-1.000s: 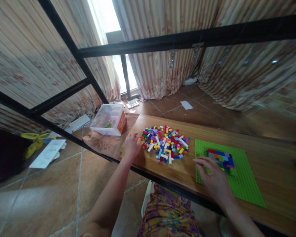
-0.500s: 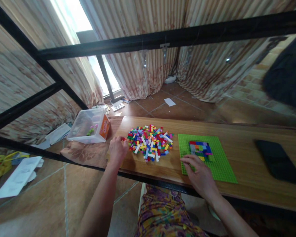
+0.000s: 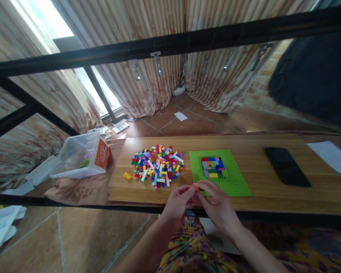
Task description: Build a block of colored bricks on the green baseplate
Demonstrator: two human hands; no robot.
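My left hand [image 3: 179, 200] and my right hand [image 3: 216, 200] meet over the table's front edge. Between their fingertips is a small orange toy brick [image 3: 195, 187], pinched by my left hand, with the fingers of my right hand closed on it too. Just beyond my right hand lies a green baseplate [image 3: 235, 178]. On it stands a low square build of coloured bricks [image 3: 213, 167], with red, blue, grey and yellow pieces. A pile of mixed loose bricks [image 3: 159, 167] spreads to the left, and a single yellow brick [image 3: 127, 175] lies apart from it.
A clear plastic box [image 3: 76, 155] with an orange label stands beyond the left end of the wooden table [image 3: 159, 197]. A black phone-like slab [image 3: 287, 167] and a white sheet [image 3: 331, 155] lie to the right. A dark metal bar [image 3: 170, 44] crosses behind the table.
My left hand has moved right from beside the brick pile to meet my right hand, and an orange brick now shows between them. The view has turned rightward.
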